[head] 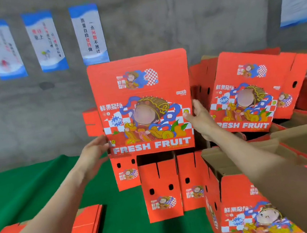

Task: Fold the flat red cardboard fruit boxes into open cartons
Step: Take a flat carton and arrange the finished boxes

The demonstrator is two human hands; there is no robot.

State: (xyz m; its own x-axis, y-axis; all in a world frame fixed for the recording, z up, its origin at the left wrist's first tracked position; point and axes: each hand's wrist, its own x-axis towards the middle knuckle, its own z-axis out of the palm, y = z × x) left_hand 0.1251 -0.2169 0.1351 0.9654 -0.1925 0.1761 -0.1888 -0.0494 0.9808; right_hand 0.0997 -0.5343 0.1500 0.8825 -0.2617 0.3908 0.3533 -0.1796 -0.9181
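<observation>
Right now the red box (144, 105) is held upright over the green worktop (29, 186), the left grip (95, 147) and right grip (199, 117) each pinching a side edge. Looks like folding's barely started; next the side flaps need bending inward along their creases.

Two arms are showing in the head view, both bare along every part that is appearing in the picture. The left forearm (49, 211) is showing uncovered from the picture's lower left corner up to the left hand (93, 149), whose fingers are bare too. The right forearm (266, 161) is showing uncovered from the lower right corner up to the right hand (199, 121). Slight blur is softening both wrists, so finer detail there is not reading clearly.
</observation>
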